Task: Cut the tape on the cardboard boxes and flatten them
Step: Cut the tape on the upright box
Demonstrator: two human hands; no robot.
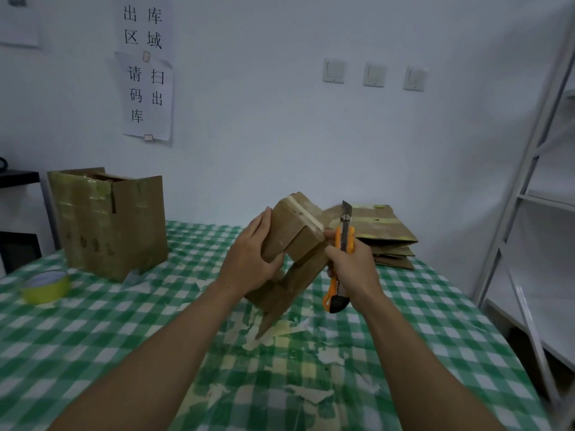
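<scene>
While the tall open-topped box [109, 222] stands at the far left of the surface [93, 331], its contents cannot be made out. Your left hand [252, 262] grips the small taped box [295, 234], which is tilted with its lower flap down at the surface. Your right hand [353, 269] is curled round the orange utility knife [342, 241], blade up, just beside the box's right edge. Flattened boxes [389, 234] lie behind.
</scene>
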